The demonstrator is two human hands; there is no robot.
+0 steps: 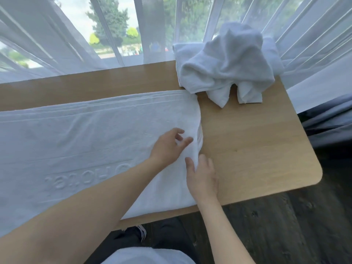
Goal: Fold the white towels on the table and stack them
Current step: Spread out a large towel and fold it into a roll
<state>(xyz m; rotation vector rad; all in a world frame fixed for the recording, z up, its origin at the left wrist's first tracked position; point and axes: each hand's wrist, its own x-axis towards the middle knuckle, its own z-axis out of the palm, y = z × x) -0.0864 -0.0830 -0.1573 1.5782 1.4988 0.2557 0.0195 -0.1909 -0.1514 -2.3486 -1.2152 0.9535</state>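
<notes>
A large white towel with raised lettering lies spread flat over the left and middle of the wooden table. Its right edge is bunched up slightly. My left hand rests on the towel near that edge with fingers loosely spread. My right hand pinches the bunched right edge of the towel between thumb and fingers. A crumpled heap of white towels sits at the table's far right corner, on top of what looks like a folded one.
Sheer white curtains hang right behind the table's far edge. The table's rounded right end shows bare wood. A dark floor lies below, and grey fabric sits off the right side.
</notes>
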